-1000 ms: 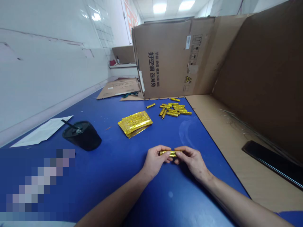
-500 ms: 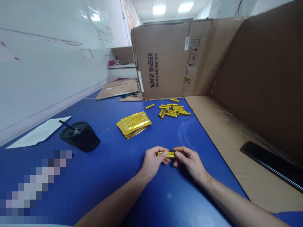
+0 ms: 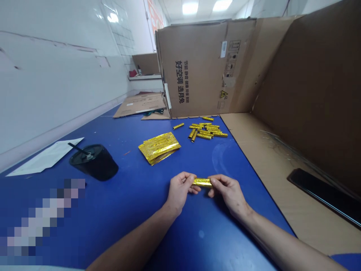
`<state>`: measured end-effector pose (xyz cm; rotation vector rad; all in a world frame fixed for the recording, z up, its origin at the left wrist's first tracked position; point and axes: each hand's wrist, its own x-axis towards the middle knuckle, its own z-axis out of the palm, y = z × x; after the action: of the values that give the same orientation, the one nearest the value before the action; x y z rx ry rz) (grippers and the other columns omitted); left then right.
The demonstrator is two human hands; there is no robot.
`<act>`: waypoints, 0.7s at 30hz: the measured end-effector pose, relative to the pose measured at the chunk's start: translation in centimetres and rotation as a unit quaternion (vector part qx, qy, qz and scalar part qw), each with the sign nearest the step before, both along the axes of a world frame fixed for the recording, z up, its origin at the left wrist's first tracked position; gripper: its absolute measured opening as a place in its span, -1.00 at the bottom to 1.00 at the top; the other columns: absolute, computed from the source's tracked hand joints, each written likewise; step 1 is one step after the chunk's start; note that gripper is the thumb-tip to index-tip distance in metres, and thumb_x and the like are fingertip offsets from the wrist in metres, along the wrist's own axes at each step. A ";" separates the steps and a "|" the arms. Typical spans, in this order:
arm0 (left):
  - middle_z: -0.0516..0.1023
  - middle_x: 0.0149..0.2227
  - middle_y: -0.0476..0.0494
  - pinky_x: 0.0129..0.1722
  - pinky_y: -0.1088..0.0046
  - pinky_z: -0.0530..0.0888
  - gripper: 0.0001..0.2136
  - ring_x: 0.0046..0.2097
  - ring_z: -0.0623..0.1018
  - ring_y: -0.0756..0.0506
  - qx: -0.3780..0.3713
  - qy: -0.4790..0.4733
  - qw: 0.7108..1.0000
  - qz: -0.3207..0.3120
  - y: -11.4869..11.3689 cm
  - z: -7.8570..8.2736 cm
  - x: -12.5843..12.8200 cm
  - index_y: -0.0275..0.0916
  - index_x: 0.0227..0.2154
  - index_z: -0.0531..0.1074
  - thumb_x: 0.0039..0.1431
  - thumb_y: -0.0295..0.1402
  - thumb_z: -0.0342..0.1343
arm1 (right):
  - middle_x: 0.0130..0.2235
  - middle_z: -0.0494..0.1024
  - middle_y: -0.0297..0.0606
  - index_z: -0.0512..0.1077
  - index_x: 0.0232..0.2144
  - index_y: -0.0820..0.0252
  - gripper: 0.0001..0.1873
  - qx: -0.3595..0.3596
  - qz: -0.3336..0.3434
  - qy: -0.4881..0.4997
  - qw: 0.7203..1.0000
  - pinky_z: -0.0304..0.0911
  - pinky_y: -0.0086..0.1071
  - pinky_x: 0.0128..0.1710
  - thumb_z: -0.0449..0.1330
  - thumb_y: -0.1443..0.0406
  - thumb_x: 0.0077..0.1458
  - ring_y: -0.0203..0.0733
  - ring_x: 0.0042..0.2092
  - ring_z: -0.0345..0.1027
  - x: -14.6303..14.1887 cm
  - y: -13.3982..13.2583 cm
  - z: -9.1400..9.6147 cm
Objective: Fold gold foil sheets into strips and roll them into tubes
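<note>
A narrow rolled strip of gold foil [image 3: 202,182] is stretched level between my two hands, just above the blue table. My left hand [image 3: 180,188] pinches its left end between thumb and fingers. At the other end, my right hand [image 3: 225,187] has its thumb and fingers closed on the foil. Beyond my hands, a small stack of flat gold foil sheets [image 3: 160,146] lies on the table. Several more gold foil rolls [image 3: 205,134] are heaped farther back to the right, with one single roll [image 3: 178,126] lying apart from them.
A black lidded container [image 3: 96,162] with a stick on top stands at the left, by a white paper [image 3: 46,156]. Cardboard walls [image 3: 203,75] rise behind and to the right. A black flat object [image 3: 324,195] rests on cardboard at right. Part of the left is pixelated.
My left hand has slid slightly leftward toward the end of the foil roll, so more of the roll shows between my hands. My right hand has shifted a little to the right.
</note>
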<state>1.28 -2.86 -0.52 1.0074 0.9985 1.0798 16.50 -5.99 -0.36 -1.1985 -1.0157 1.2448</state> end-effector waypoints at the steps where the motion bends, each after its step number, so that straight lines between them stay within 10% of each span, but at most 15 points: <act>1: 0.47 -0.60 -0.11 -0.57 0.55 0.38 -0.66 -0.58 0.48 0.00 0.000 0.000 1.000 0.005 0.1 -0.1 0.0 -0.37 -0.49 0.37 -0.17 -0.15 0.21 | -0.67 0.46 -0.34 0.45 -0.42 0.24 -0.64 -0.004 0.006 0.007 1.000 0.19 -0.41 -0.51 0.26 0.08 -0.20 -0.29 -0.61 0.30 0.1 0.1 0.0; 15: 0.46 -0.55 -0.08 -0.60 0.55 0.36 -0.73 -0.60 0.46 0.03 -0.008 -0.018 0.999 0.038 0.6 -0.8 0.2 -0.36 -0.44 0.32 -0.07 -0.21 0.12 | -0.71 0.31 -0.44 0.43 -0.47 0.27 -0.80 -0.012 -0.122 -0.092 0.988 0.00 -0.51 -0.71 0.26 0.24 -0.18 -0.41 -0.68 0.11 3.1 5.9 0.6; 21: 0.45 -0.58 -0.07 -0.62 0.55 0.35 -0.72 -0.62 0.45 0.03 -0.009 -0.025 0.999 0.032 0.6 -0.7 0.3 -0.35 -0.47 0.32 -0.10 -0.19 0.13 | -0.09 0.37 -0.18 0.29 -0.09 0.24 -0.68 -0.041 -0.140 -0.154 0.977 0.30 -0.20 -0.23 0.07 0.23 0.11 -0.18 -0.17 0.32 3.7 13.0 0.0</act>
<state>1.57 -2.27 -1.27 0.9347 1.0036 1.1420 20.22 7.05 -0.35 -1.5746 -0.9813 0.9050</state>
